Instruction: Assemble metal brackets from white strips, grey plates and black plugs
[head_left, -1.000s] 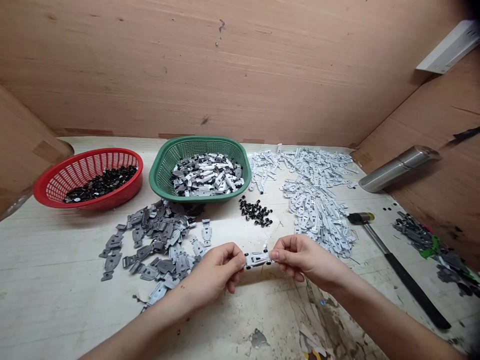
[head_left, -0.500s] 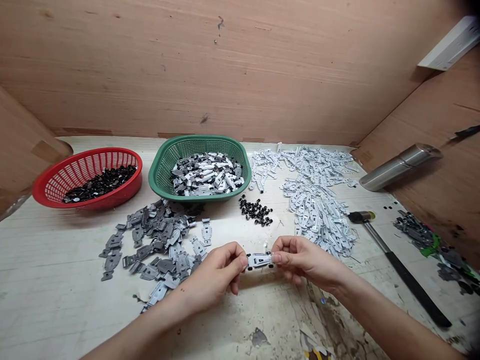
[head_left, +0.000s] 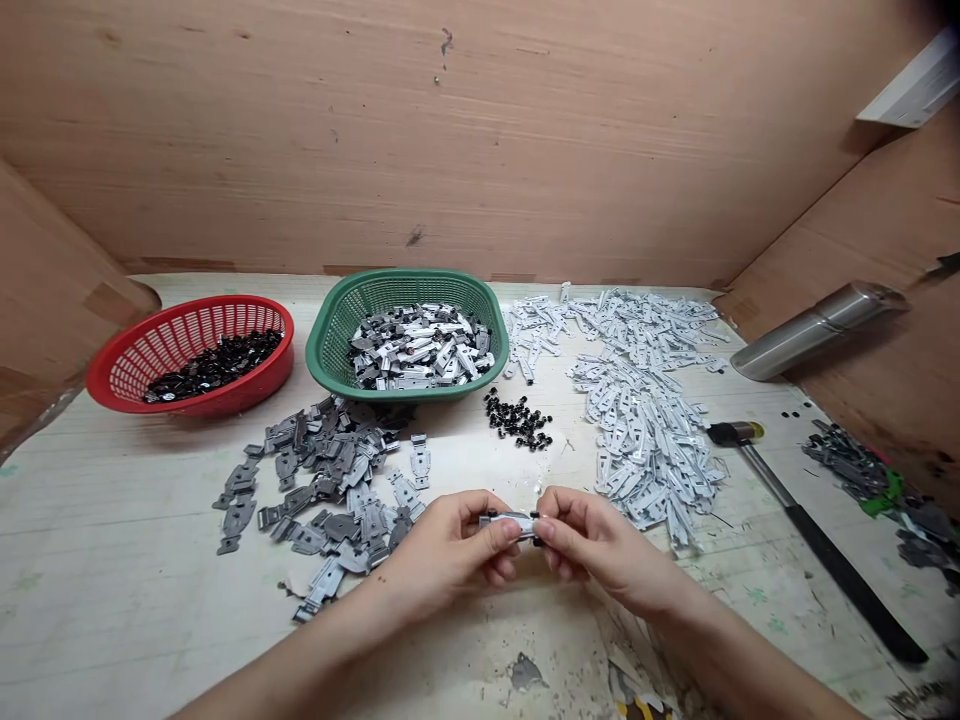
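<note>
A small white toy race car (head_left: pixel 510 519) with black wheels is held between my two hands above the table. My left hand (head_left: pixel 466 540) pinches its left end, the thumb lying across its side. My right hand (head_left: pixel 581 535) grips the right end near the wheels, thumb against forefinger. Fingers cover much of the car. Grey flat car parts (head_left: pixel 337 470) lie in a loose heap to the left of my hands. Beyond them is a small cluster of black wheels (head_left: pixel 521 420). White car body pieces (head_left: pixel 645 430) are piled to the right.
At the back stand a green basket (head_left: pixel 319 345) of assembled white and grey cars and a red basket (head_left: pixel 105 385) of black parts. A hammer (head_left: pixel 832 560) lies at the right, below a metal cylinder (head_left: pixel 817 330). Grey and green scraps (head_left: pixel 862 470) sit by the right cardboard wall.
My left hand has shifted right along the car and now covers more of it. The two hands are closer together, and the car looks tilted. The view has moved slightly.
</note>
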